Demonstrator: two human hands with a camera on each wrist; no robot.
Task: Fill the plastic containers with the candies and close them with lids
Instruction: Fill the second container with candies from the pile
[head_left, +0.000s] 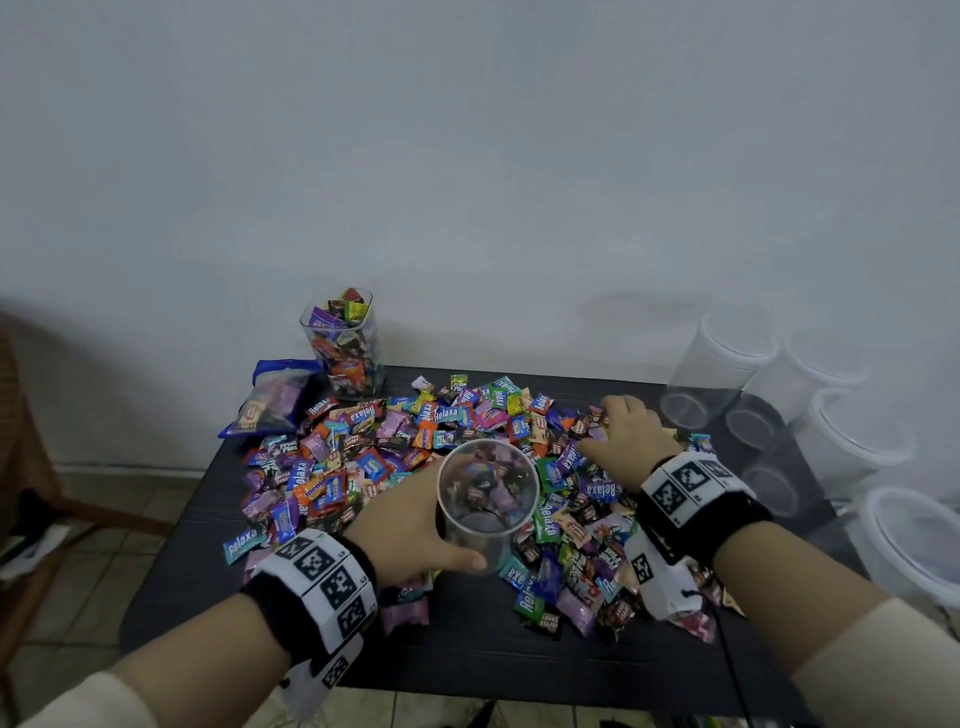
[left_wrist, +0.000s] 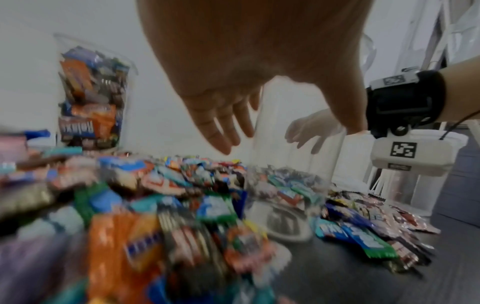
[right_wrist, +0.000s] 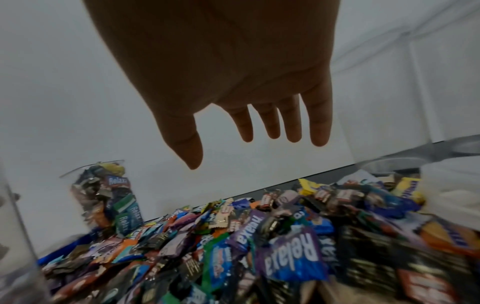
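Note:
My left hand (head_left: 415, 525) grips a clear round container (head_left: 488, 499) standing upright in the middle of the black table (head_left: 467, 660), thumb on its near side and fingers round the far side. In the left wrist view, the left hand (left_wrist: 233, 123) wraps the container (left_wrist: 293, 164); I cannot tell whether the candies showing through are inside it. A wide pile of wrapped candies (head_left: 395, 457) surrounds it. My right hand (head_left: 623, 431) hovers open just over the pile's right part, its fingers (right_wrist: 293, 123) straight and spread above the candies (right_wrist: 285, 246), holding nothing.
A square clear container (head_left: 345, 348) full of candies stands lidless at the table's back left, beside a blue candy bag (head_left: 275, 400). Several empty lidded containers (head_left: 852, 441) line the right side. A wooden chair (head_left: 31, 467) is at the far left.

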